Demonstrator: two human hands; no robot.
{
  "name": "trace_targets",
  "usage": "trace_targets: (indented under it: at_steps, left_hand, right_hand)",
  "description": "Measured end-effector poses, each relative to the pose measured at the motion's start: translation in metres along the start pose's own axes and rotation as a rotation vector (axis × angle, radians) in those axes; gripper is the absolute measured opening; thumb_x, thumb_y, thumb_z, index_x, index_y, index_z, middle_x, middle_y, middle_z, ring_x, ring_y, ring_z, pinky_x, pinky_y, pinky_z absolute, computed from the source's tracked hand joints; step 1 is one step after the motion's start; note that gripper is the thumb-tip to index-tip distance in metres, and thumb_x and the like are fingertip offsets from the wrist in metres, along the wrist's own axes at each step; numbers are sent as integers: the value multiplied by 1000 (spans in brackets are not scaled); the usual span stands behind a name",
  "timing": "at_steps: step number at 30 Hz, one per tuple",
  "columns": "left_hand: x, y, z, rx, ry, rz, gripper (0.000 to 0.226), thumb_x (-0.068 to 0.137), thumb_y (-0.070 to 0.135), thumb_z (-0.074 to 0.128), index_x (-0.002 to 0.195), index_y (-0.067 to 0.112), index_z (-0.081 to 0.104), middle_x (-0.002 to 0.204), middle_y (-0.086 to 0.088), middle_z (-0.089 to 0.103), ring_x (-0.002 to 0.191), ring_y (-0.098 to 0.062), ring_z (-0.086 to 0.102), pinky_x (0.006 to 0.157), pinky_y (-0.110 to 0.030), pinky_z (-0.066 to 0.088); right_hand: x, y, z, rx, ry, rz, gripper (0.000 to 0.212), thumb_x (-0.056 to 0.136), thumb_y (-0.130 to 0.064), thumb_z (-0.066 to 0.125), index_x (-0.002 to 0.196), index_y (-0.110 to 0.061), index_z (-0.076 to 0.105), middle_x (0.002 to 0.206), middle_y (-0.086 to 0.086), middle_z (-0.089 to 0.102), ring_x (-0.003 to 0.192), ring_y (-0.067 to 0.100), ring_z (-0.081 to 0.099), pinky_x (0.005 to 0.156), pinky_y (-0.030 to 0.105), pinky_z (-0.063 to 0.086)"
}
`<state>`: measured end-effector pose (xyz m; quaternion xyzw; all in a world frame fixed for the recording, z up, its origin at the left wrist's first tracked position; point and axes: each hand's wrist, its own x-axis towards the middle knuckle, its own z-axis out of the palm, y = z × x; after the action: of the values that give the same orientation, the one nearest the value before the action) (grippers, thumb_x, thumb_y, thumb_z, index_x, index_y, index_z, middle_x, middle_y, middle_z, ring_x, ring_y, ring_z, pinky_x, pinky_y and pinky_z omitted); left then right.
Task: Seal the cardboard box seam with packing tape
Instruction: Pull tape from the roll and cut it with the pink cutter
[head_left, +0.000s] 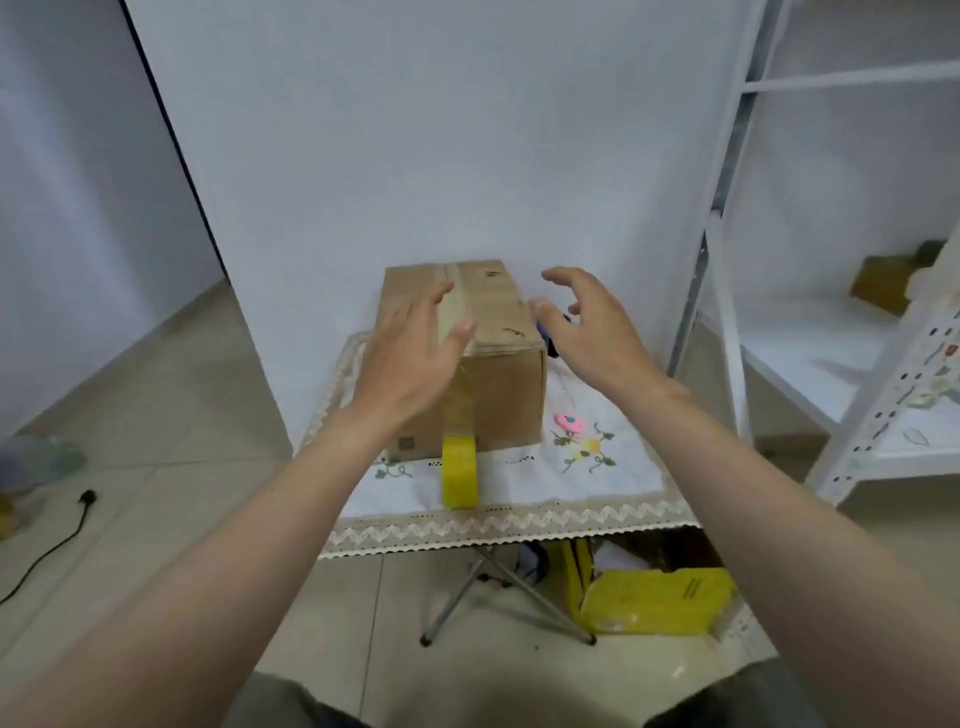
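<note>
Box: closed cardboard box (498, 358) on the small cloth-covered table (613, 499), against the wall.
Seam: clear tape strip (457, 322) runs along the top and down the front.
Tape roll: yellow roll (459, 472) upright at the box's front.
Left hand (410, 358): fingers spread, empty, over the top.
Right hand (587, 327): spread, empty, beside the box.

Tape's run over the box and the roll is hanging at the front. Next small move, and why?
Probably press the left hand flat onto the tape strip along the box top seam. Both hands are open, the right hand holds nothing, and the tape roll remains attached, uncut.
</note>
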<state>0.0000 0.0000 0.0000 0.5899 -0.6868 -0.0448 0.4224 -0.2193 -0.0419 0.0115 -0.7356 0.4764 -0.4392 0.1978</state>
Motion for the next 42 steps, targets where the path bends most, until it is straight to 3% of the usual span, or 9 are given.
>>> trace_targets:
  at_steps: [6, 11, 14, 17, 22, 26, 31, 36, 42]
  left_hand:
    - [6, -47, 47, 185, -34, -9, 55, 99, 61, 38, 146, 34, 42, 145, 6, 54, 141, -19, 41, 116, -63, 27]
    - [27, -71, 76, 297, -18, -25, 43, 102, 55, 39, 137, 34, 52, 141, 8, 55, 140, -14, 41, 116, -71, 8]
    - [33, -75, 95, 397, 16, -26, 39, 101, 55, 35, 128, 37, 55, 136, 14, 56, 134, -14, 45, 113, -74, 9]
    - [38, -76, 108, 454, 84, -64, 38, 99, 55, 32, 121, 37, 58, 130, 13, 57, 128, -17, 49, 112, -72, 11]
    - [42, -78, 116, 461, 123, -78, 35, 99, 54, 36, 119, 37, 59, 128, 10, 56, 126, -18, 50, 111, -69, 17]
    - [37, -80, 111, 422, 115, -41, 36, 101, 53, 35, 122, 36, 59, 130, 12, 55, 127, -15, 50, 115, -65, 14]
    - [20, -86, 100, 259, 124, 86, 26, 99, 36, 51, 122, 30, 62, 130, 9, 58, 127, -13, 50, 119, -52, 16]
    - [-11, -93, 94, 160, 185, 202, 22, 92, 14, 60, 113, 18, 67, 120, 2, 61, 121, -22, 49, 108, -41, 33]
    - [-36, -103, 96, 40, 138, 7, 21, 98, 15, 55, 118, 16, 62, 95, 2, 61, 87, -17, 56, 74, -38, 50]
  right_hand:
    - [2, 69, 38, -48, -63, 181, 35, 109, -27, 45, 142, -23, 53, 144, -4, 54, 117, 8, 53, 98, 29, 42]
    - [18, 136, 63, -315, -131, 353, 44, 105, -11, 38, 144, -20, 56, 150, 3, 53, 123, 26, 61, 100, 41, 52]
    - [26, 168, 80, -472, -218, 457, 46, 96, -11, 48, 140, -21, 60, 145, 4, 58, 115, 30, 63, 97, 42, 54]
    - [30, 188, 95, -546, -278, 570, 24, 96, -15, 54, 114, -14, 69, 118, 7, 65, 92, 32, 58, 79, 38, 47]
    - [30, 209, 109, -627, -265, 581, 26, 102, -35, 48, 106, -16, 66, 115, 8, 58, 100, 36, 60, 83, 39, 49]
    - [24, 213, 107, -540, -267, 580, 26, 101, -32, 51, 120, -17, 60, 119, 9, 57, 105, 35, 60, 84, 40, 50]
    - [9, 202, 100, -328, -271, 614, 28, 100, -28, 57, 94, -5, 71, 86, 12, 69, 78, 32, 62, 66, 33, 44]
    - [-10, 164, 95, -53, -253, 564, 23, 99, -19, 48, 83, -5, 54, 73, 5, 48, 64, 25, 45, 57, 29, 34]
    - [-30, 134, 105, 230, -166, 538, 23, 107, -21, 49, 127, -12, 58, 90, 5, 59, 67, 21, 55, 54, 34, 44]
